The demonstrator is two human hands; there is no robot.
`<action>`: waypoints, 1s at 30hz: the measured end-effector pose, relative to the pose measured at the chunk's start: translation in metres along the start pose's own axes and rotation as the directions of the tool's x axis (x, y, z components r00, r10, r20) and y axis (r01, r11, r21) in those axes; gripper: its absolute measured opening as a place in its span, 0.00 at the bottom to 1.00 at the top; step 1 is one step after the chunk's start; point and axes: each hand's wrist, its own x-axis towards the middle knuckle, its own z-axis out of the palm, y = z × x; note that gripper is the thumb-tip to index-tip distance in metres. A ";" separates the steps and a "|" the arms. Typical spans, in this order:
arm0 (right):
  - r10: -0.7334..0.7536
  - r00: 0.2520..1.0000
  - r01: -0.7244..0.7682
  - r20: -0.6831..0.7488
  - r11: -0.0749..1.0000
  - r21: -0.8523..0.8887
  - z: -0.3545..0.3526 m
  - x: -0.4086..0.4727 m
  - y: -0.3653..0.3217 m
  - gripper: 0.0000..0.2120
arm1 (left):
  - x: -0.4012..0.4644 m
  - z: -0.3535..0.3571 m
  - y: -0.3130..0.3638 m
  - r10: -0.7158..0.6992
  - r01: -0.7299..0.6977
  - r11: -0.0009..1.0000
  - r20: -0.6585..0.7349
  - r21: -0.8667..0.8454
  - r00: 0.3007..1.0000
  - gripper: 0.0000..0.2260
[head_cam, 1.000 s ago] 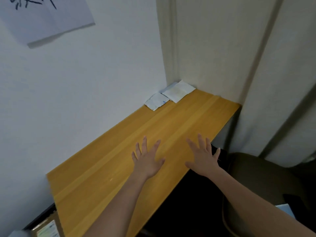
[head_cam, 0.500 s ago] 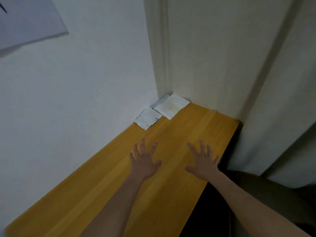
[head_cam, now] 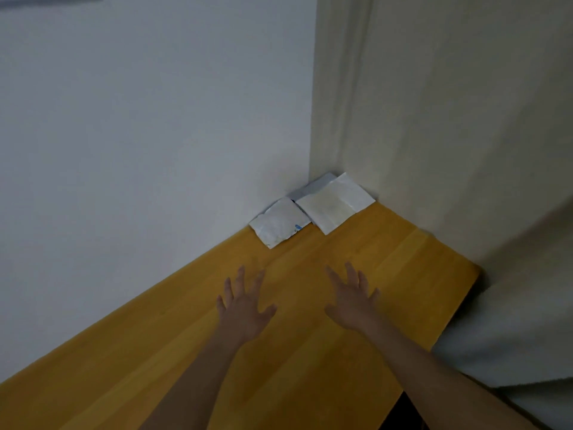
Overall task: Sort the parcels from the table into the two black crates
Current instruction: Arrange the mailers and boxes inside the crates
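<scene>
— What are the hands doing over the table [head_cam: 418,274]?

— Both are reaching out above the yellow wooden top with the backs facing up. The left hand [head_cam: 245,308] is spreading its fingers [head_cam: 240,276] wide and straight, thumb pointing off toward the other hand. The right hand [head_cam: 352,301] is doing the same, fingers fanned and thumb angling inward. Neither one is curling round anything or pinching anything.

— Are they pressing on the wood?

— Hard to tell; the picture is dim and soft around the fingertips, so they may be hovering just above the surface or lightly touching it.

— And the parcels?

— They are lying at the far corner of the table, where the white wall [head_cam: 139,150] is meeting the cream curtain [head_cam: 434,119]. The small white parcel [head_cam: 280,223], with a bit of blue print at one edge, is sitting against the wall. Just beside it, touching or slightly overlapping, the larger white parcel [head_cam: 336,204] is lying flat with a yellowish patch showing through its middle. A third, greyish flat parcel [head_cam: 316,184] is peeking out from underneath the larger one, tucked right into the corner.

— How far are the hands from them?

— Well apart; bare wood is showing between the fingertips and the nearest parcel.
</scene>
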 end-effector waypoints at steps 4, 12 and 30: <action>-0.052 0.996 0.051 0.072 0.999 0.008 -0.012 0.084 0.004 0.40 | 0.055 0.007 0.003 -0.131 0.131 0.991 0.004 -0.035 0.991 0.37; -0.051 0.998 0.051 0.033 0.999 0.009 -0.042 0.230 0.044 0.43 | 0.168 0.036 0.055 -0.239 0.248 0.958 0.073 -0.146 0.968 0.39; -0.205 0.974 0.158 -0.100 0.922 -0.354 -0.022 0.326 0.041 0.32 | 0.254 0.045 0.067 -0.298 0.320 0.946 0.245 -0.055 0.923 0.34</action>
